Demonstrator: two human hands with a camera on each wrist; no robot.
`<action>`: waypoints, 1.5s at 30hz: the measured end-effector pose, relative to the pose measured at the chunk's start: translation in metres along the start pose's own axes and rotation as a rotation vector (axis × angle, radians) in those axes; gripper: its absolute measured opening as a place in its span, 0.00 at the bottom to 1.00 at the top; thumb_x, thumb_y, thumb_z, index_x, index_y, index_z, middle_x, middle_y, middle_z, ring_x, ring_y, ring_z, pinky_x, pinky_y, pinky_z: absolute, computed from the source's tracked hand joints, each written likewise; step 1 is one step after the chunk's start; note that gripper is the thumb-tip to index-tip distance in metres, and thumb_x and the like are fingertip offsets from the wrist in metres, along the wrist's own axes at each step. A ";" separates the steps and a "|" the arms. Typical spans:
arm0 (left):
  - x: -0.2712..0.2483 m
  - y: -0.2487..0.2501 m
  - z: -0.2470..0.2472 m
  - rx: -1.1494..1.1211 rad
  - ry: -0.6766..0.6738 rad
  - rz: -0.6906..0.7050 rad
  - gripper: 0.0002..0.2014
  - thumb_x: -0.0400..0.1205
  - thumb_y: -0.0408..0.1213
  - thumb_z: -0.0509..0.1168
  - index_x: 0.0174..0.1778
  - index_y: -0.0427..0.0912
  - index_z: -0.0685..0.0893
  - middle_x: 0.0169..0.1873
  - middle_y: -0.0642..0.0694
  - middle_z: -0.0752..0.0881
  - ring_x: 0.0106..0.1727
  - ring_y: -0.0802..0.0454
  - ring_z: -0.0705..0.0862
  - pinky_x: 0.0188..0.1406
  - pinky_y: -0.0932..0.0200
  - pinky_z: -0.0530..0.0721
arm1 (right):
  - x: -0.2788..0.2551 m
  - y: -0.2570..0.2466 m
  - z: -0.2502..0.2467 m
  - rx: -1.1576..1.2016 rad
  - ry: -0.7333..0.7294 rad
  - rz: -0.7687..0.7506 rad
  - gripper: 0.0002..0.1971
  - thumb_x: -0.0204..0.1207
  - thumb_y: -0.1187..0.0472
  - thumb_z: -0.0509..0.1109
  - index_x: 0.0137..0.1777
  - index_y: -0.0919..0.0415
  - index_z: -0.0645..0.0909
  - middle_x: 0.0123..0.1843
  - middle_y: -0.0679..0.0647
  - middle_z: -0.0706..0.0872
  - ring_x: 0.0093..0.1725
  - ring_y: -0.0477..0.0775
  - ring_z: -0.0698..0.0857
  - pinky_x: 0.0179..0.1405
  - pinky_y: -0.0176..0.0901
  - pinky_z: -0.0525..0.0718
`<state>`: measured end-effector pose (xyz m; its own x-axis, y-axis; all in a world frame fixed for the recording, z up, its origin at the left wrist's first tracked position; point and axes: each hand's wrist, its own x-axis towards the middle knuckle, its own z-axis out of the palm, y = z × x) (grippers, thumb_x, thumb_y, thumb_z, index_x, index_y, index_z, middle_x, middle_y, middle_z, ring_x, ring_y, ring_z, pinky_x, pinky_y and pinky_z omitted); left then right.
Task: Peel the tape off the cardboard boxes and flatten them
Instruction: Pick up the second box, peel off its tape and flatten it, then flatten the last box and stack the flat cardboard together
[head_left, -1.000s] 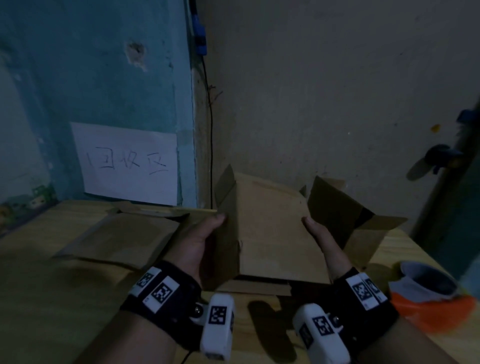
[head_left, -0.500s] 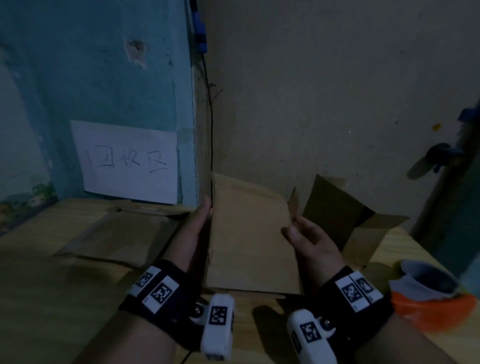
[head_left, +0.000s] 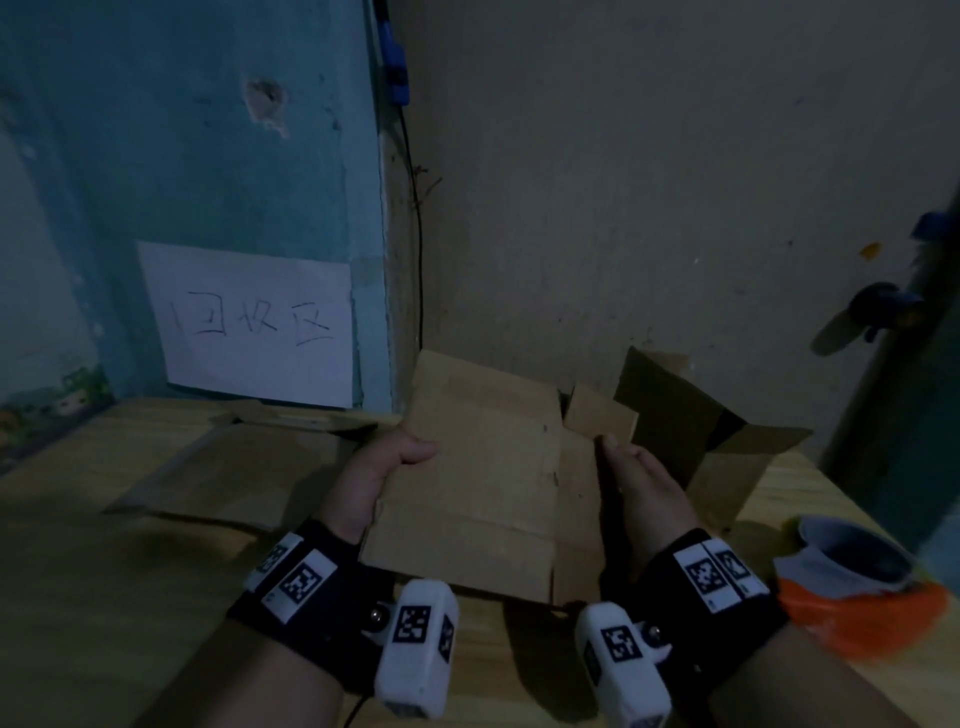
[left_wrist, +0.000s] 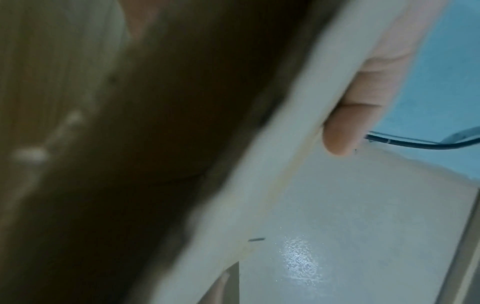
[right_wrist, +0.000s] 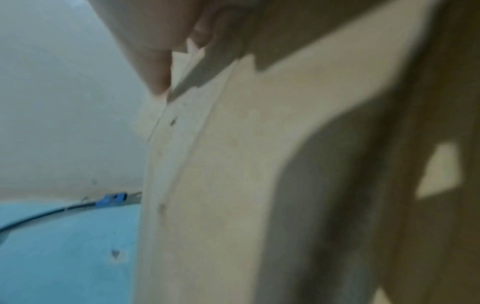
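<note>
A brown cardboard box (head_left: 478, 483), squashed nearly flat, leans up off the wooden table (head_left: 104, 597) between my hands. My left hand (head_left: 382, 475) grips its left edge, thumb on the near face and fingers behind. My right hand (head_left: 641, 480) grips the right edge near a small raised flap (head_left: 600, 418). In the left wrist view a thumb (left_wrist: 348, 131) lies on the pale cardboard (left_wrist: 350, 216). The right wrist view, blurred, shows fingers (right_wrist: 155, 59) at the cardboard's (right_wrist: 233, 185) edge.
A flattened box (head_left: 228, 473) lies on the table at the left, below a paper sign (head_left: 254, 322) on the blue wall. An opened box (head_left: 701, 441) stands behind my right hand. A white cup (head_left: 852, 558) on something orange (head_left: 862, 621) sits at the far right.
The box has gone from open and boxy to nearly flat as my hands squeezed it together. My left thumb has come round onto its near face, and a small flap now shows at the right.
</note>
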<state>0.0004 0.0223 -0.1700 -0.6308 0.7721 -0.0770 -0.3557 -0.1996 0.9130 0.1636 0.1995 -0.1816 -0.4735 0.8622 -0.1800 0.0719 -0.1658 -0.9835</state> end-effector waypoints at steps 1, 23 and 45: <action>0.000 0.000 0.000 0.003 0.005 -0.002 0.17 0.64 0.38 0.68 0.46 0.35 0.88 0.30 0.43 0.92 0.33 0.45 0.89 0.43 0.51 0.79 | 0.000 -0.001 -0.001 -0.002 -0.011 0.005 0.08 0.78 0.39 0.70 0.40 0.37 0.87 0.58 0.53 0.88 0.59 0.64 0.85 0.67 0.73 0.78; -0.040 0.036 -0.004 0.041 0.106 0.009 0.21 0.78 0.27 0.63 0.67 0.32 0.89 0.62 0.30 0.89 0.57 0.36 0.88 0.60 0.42 0.84 | -0.023 -0.016 0.006 0.028 -0.016 0.072 0.05 0.81 0.44 0.70 0.47 0.42 0.83 0.59 0.55 0.83 0.54 0.62 0.81 0.58 0.64 0.79; -0.060 0.064 -0.116 -0.148 0.748 0.107 0.20 0.88 0.22 0.60 0.76 0.33 0.79 0.60 0.34 0.88 0.51 0.42 0.88 0.41 0.53 0.94 | -0.065 0.014 0.170 0.250 -0.552 -0.071 0.25 0.72 0.37 0.75 0.63 0.52 0.88 0.59 0.54 0.93 0.61 0.54 0.91 0.69 0.62 0.84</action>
<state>-0.0649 -0.1068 -0.1534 -0.9468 0.1411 -0.2894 -0.3215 -0.3697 0.8717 0.0464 0.0600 -0.1807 -0.8596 0.5108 -0.0129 -0.1534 -0.2820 -0.9471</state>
